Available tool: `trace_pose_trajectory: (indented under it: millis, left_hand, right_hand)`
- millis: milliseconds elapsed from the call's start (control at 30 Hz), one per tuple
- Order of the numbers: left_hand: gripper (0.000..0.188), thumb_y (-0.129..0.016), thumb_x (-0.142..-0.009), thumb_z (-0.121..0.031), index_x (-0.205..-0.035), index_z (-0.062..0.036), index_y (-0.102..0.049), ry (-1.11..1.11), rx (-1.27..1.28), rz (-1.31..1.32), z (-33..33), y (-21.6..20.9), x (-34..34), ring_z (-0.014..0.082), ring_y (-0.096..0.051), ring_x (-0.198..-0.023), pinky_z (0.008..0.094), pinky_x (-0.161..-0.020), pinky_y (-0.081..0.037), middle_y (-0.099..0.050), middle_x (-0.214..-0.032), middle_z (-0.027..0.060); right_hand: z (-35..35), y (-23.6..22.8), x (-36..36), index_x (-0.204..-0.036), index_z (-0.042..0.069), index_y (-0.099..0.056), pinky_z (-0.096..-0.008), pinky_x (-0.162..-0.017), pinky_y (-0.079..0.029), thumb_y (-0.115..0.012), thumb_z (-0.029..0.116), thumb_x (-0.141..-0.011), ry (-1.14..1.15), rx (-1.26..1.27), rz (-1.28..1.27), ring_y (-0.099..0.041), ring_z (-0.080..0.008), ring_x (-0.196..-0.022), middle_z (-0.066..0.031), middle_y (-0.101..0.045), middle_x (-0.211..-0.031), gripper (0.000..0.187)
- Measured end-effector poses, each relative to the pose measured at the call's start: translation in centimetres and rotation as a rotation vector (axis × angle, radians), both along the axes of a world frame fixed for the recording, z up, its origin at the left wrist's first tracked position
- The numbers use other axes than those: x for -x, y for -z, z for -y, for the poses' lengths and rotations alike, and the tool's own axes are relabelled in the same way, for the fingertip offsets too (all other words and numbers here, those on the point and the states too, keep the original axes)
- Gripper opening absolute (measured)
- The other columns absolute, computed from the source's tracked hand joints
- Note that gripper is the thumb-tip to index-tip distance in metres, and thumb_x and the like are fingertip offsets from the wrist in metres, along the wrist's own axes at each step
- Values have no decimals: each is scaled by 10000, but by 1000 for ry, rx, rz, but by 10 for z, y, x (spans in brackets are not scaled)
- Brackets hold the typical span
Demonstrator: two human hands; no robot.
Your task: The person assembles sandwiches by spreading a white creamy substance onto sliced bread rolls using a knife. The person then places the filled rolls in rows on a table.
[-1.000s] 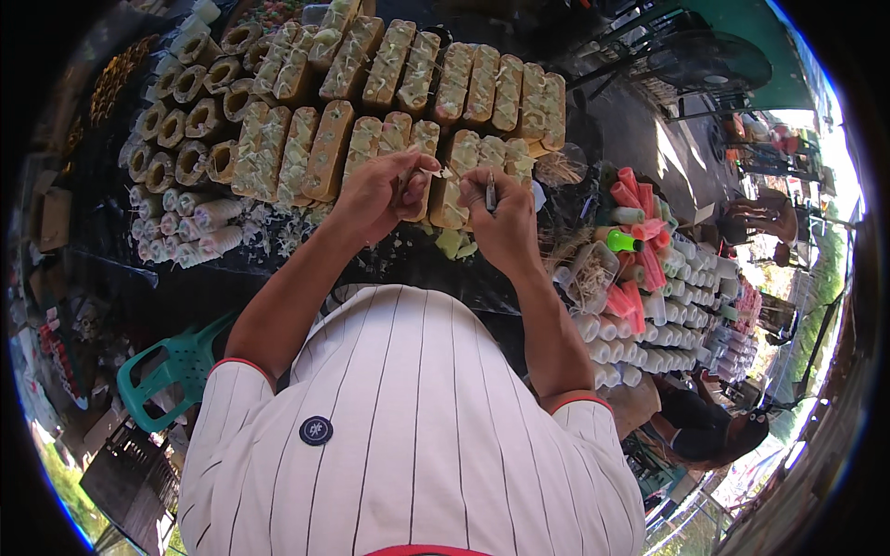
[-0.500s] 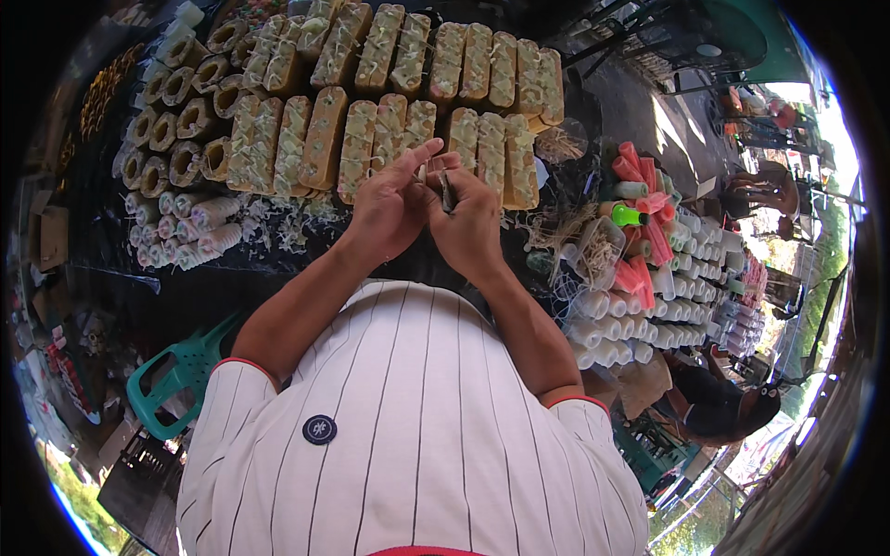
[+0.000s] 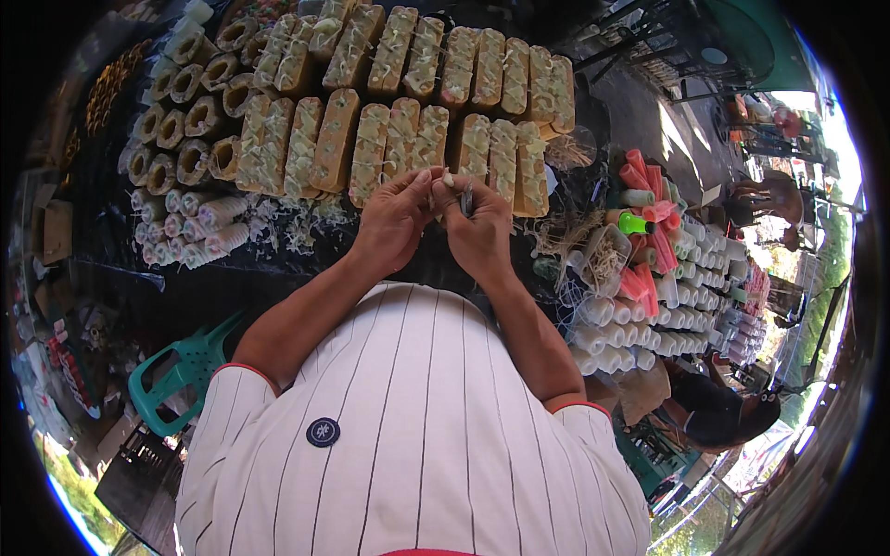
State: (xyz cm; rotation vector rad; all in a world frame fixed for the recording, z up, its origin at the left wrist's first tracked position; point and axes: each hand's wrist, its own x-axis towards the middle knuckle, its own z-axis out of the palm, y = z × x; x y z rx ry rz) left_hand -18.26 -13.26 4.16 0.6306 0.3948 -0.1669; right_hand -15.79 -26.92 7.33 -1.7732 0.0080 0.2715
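Note:
My left hand (image 3: 393,221) is closed, thumb and fingertips pinched together; what lies between them is too small to name. Touching it at the fingertips, my right hand (image 3: 477,230) is closed around a small metal tool (image 3: 466,200) whose thin grey end shows beside the fingers. A tiny pale piece (image 3: 449,179) sticks up at the right thumb tip. Both hands are held over the near side of rows of tan oblong blocks (image 3: 335,141), whose tops are crossed with pale thin strips.
Hollow hexagonal tubes (image 3: 204,117) and bundled white rolls (image 3: 220,211) stand at left, beside pale shreds (image 3: 301,222) on the dark table. Right are pink rolls (image 3: 661,250), a green-capped bottle (image 3: 634,223) and stacked white rolls (image 3: 603,335). A green plastic chair (image 3: 176,375) stands lower left; another person (image 3: 709,408) is lower right.
My hands have drawn slightly toward me, and the left fingers, stretched out before, are now curled into a pinch. The right hand has turned a little with the metal tool still in it.

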Motion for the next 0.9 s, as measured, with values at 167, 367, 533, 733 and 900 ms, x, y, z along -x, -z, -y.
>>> trace_pose_trajectory:
  millis: [167, 367, 533, 733, 900]
  left_hand:
    - [190, -580, -1135, -202, -1173, -42, -677, -37, -138, 152, -26, 27, -16, 129, -668, -916, 307, -839, -553, -701, -1010, 51]
    - [178, -746, -1034, -165, -970, 1, -742, 122, -1162, 454, -14, -29, -17, 27, -578, -751, 225, -633, -425, -691, -849, -10]
    - [208, -779, -1014, -197, -947, -2, -759, 200, -806, 110, 0, -30, -18, 30, -573, -688, 229, -617, -453, -730, -801, -1]
    - [246, -756, -1042, -238, -962, -7, -737, 179, -822, 109, 24, -36, -15, 33, -600, -722, 225, -640, -474, -730, -835, 4]
    - [221, -717, -1071, -228, -983, -25, -714, 145, -750, 174, 42, -22, -12, 45, -622, -751, 212, -657, -486, -732, -879, 14]
  right_hand:
    - [4, -5, -6, -959, -1, -746, -310, -587, -426, -746, 166, -1031, 67, -51, -35, -496, -70, -659, -16, -647, -714, 182]
    - [23, -25, -2, -917, -39, -702, -384, -613, -456, -734, 72, -979, -225, 262, 231, -550, -261, -616, -169, -643, -720, 131]
    - [25, -12, 6, -974, -34, -714, -448, -684, -531, -739, -11, -863, -95, 315, 418, -692, -404, -810, -200, -721, -933, 117]
    - [40, -3, 12, -1110, 13, -687, -464, -739, -571, -740, -29, -806, -112, 409, 520, -714, -400, -868, -176, -709, -1001, 312]
    - [55, 2, 18, -1141, 27, -658, -455, -730, -580, -762, -43, -760, -99, 401, 651, -717, -379, -848, -153, -694, -1014, 401]
